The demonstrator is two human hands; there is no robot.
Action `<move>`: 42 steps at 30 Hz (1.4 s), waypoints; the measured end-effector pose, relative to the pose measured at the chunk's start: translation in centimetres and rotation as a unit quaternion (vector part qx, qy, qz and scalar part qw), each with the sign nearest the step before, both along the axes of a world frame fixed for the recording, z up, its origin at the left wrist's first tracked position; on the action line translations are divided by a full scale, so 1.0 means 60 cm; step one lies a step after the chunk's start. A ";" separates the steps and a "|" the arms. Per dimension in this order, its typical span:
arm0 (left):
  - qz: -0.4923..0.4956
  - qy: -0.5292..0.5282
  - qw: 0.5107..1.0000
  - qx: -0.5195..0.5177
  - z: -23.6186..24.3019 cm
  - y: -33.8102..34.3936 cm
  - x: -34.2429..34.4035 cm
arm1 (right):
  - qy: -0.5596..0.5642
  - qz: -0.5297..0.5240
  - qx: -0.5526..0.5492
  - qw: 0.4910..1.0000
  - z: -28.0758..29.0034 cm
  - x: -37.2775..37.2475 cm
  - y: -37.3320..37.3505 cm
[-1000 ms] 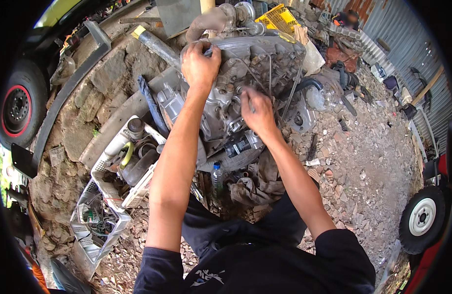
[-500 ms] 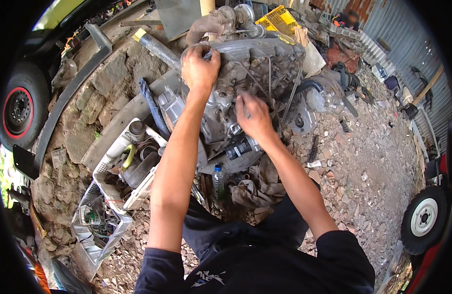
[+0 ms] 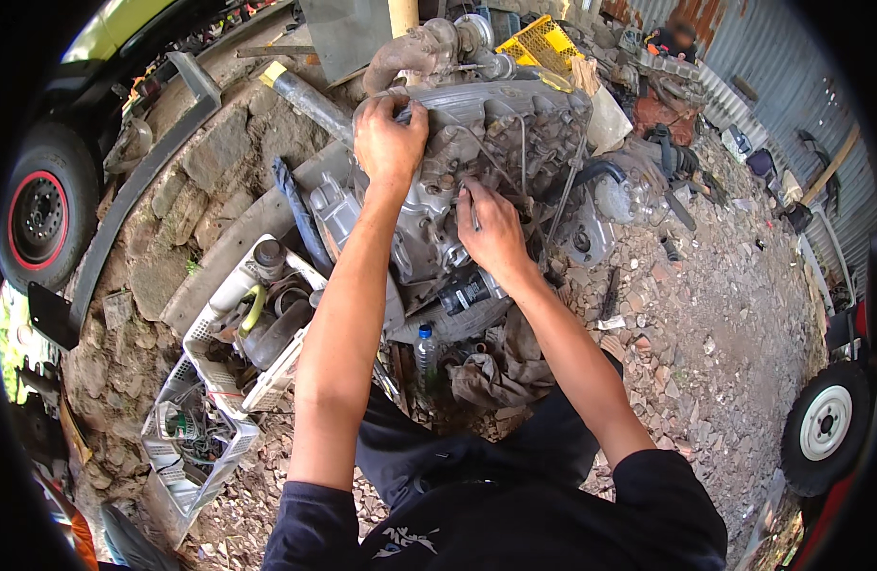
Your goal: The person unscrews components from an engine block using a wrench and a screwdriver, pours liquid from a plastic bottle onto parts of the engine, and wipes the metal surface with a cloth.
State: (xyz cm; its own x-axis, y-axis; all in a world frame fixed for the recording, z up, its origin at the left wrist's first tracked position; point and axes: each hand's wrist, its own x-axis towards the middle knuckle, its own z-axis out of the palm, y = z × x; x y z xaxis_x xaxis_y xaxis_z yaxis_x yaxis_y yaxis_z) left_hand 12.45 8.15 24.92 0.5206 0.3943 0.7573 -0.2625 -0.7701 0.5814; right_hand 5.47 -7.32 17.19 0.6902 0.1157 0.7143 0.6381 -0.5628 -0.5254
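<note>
A grey metal engine (image 3: 514, 124) stands on rubble in front of me, with thin pipes and a rusty curved manifold (image 3: 410, 52) on top. My left hand (image 3: 389, 143) grips the engine's upper left edge, fingers curled over it. My right hand (image 3: 491, 228) rests lower on the engine's front face, fingers pressed around a thin metal part; whether it holds a tool I cannot tell. Both forearms reach up from the lower edge over my dark trousers.
Two white plastic crates (image 3: 219, 352) with parts and cans lie at the left. A small plastic bottle (image 3: 426, 347) and a dirty rag (image 3: 495, 366) sit below the engine. Stone wall and car wheel (image 3: 39, 214) at left, yellow crate (image 3: 543, 43) behind, small white wheel (image 3: 824, 423) at right.
My right hand has moved left and slightly up along the engine's front face. My left hand stays gripping the top edge.
</note>
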 end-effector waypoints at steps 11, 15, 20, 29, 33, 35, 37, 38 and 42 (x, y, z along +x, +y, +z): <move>-0.002 0.007 1.000 0.007 -0.004 0.003 0.001 | 0.079 -0.056 -0.079 0.992 0.006 0.035 -0.016; -0.010 0.003 1.000 0.008 0.001 0.002 0.002 | 0.040 -0.029 -0.022 0.999 0.001 0.023 -0.020; -0.010 0.004 1.000 -0.001 -0.002 -0.004 0.001 | 0.010 -0.037 -0.029 0.999 -0.008 0.024 -0.011; -0.008 0.006 1.000 0.005 0.005 -0.004 0.005 | 0.015 -0.036 -0.026 0.999 -0.003 0.030 -0.019; -0.006 0.004 1.000 0.006 0.000 0.006 0.001 | 0.206 -0.067 -0.087 0.972 0.033 0.017 -0.014; -0.008 -0.002 1.000 0.004 -0.002 0.003 0.001 | 0.156 -0.036 0.005 0.987 0.018 0.012 -0.004; 0.001 -0.008 1.000 0.007 -0.003 0.004 0.000 | 0.094 -0.063 0.028 0.993 0.028 0.003 -0.006; 0.002 -0.009 1.000 0.007 0.000 0.007 0.002 | 0.103 -0.094 -0.022 0.990 0.029 0.014 -0.012; -0.009 -0.003 1.000 0.005 -0.003 -0.003 0.007 | 0.030 -0.029 0.020 0.999 0.009 0.015 -0.017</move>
State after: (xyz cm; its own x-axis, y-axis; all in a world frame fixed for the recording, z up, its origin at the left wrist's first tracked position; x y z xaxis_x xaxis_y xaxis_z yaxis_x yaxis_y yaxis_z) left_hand 12.84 7.96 24.74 0.5224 0.3770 0.7649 -0.2795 -0.7717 0.5712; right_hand 6.38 -8.32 17.70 0.7370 0.0474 0.6743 0.5719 -0.5755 -0.5846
